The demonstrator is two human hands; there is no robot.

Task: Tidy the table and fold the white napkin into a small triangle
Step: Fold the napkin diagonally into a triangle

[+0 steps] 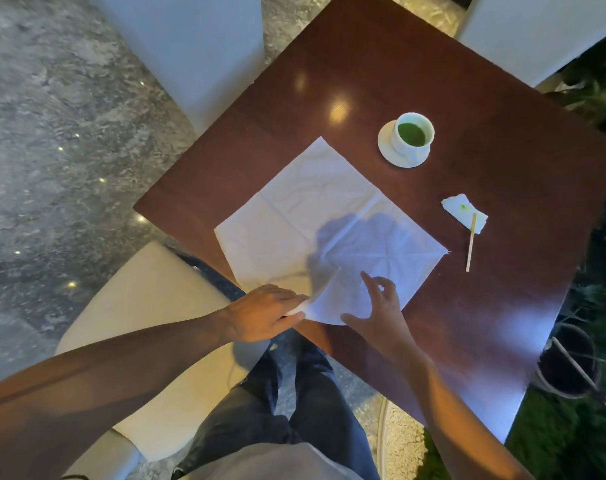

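A large white napkin (315, 216) lies spread open and creased on the dark wooden table (468, 299), reaching to its near corner. My left hand (263, 315) pinches the napkin's near corner and has lifted a small flap of it. My right hand (381, 317) hovers just right of that corner, fingers spread, thumb near the napkin's edge, holding nothing. A white cup of green liquid (413, 134) stands on a white saucer (391, 152) beyond the napkin. At the right, a thin wooden stick (470, 245) lies partly on a small crumpled stained tissue (462, 211).
A cream chair seat (149, 306) stands left of my legs. White chair backs stand at the far left (197, 46) and far right (523, 29). A dark bucket with a tool (571, 368) sits on grass past the table's right edge.
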